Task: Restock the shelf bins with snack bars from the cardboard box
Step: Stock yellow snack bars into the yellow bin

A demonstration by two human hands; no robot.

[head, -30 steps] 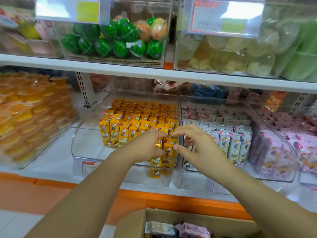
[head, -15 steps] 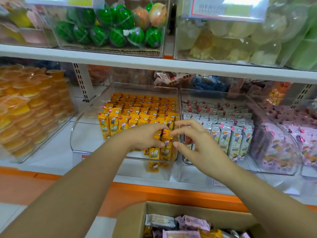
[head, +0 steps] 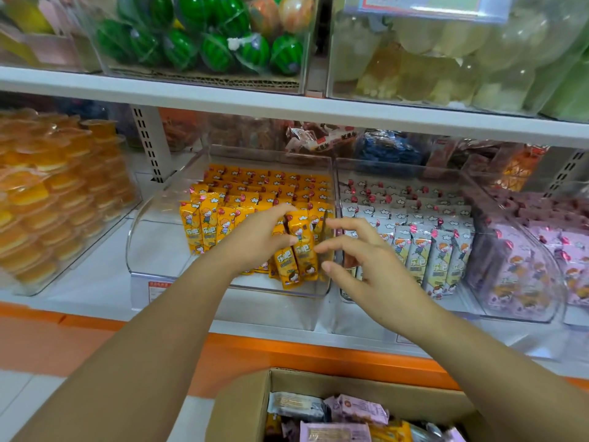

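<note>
A clear bin (head: 149, 250) on the lower shelf holds rows of upright yellow snack bars (head: 207, 224). My left hand (head: 255, 240) grips a few yellow bars (head: 301, 247) at the bin's front right, thumb and fingers round them. Just to their right, my right hand (head: 366, 266) hovers with fingers spread and relaxed, holding nothing. The neighbouring bin (head: 344, 167) holds white snack bars (head: 424, 247). The open cardboard box (head: 242, 406) sits at the bottom of the view, with mixed wrapped bars (head: 334, 419) inside.
A bin of pink bars (head: 535, 260) stands at the right, and stacked orange jelly cups (head: 54, 199) at the left. The upper shelf (head: 287, 106) carries bins of green watermelon-like sweets (head: 207, 46) and pale jellies (head: 446, 65). An orange ledge (head: 318, 352) runs below the shelf.
My right hand has let go of the yellow bars and drawn slightly right, fingers spreading. My left hand still holds the bars at the bin's front. The view has tilted down, showing more of the box.
</note>
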